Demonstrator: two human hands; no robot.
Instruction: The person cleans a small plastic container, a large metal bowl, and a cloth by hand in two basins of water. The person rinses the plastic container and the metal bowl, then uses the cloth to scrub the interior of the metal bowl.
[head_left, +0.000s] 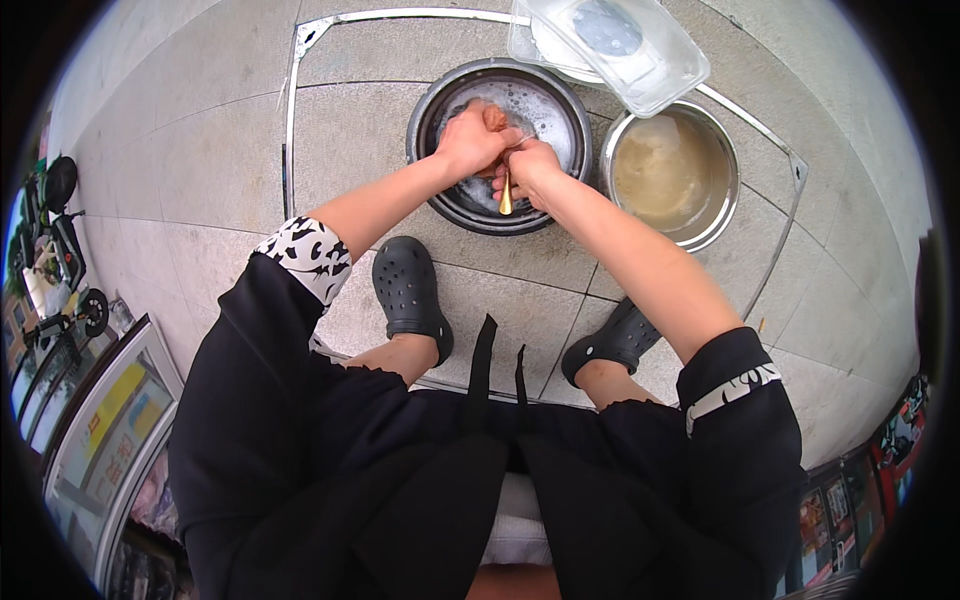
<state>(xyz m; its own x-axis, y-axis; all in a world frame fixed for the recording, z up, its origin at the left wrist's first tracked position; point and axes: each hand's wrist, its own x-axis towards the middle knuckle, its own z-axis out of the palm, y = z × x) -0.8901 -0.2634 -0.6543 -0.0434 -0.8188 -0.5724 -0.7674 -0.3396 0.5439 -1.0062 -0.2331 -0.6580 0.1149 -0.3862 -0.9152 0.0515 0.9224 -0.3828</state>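
Over a dark round basin (577, 154) of sudsy water, my two hands are close together. My left hand (474, 141) is curled around an orange-brown scrubbing cloth or pad (494, 118), whose exact kind I cannot tell. Gripped in my right hand (531, 169) is a utensil with a gold-coloured metal handle (506, 196), pointing down towards me; its other end is hidden by my hands. Soap bubbles and foam float on the water around them.
A steel pot (671, 176) of cloudy, yellowish water stands right of the basin. Behind it, a clear plastic container (652, 71) overhangs the pot's rim. A metal frame (290, 142) is set in the paving. My feet in dark clogs (409, 289) flank the near side.
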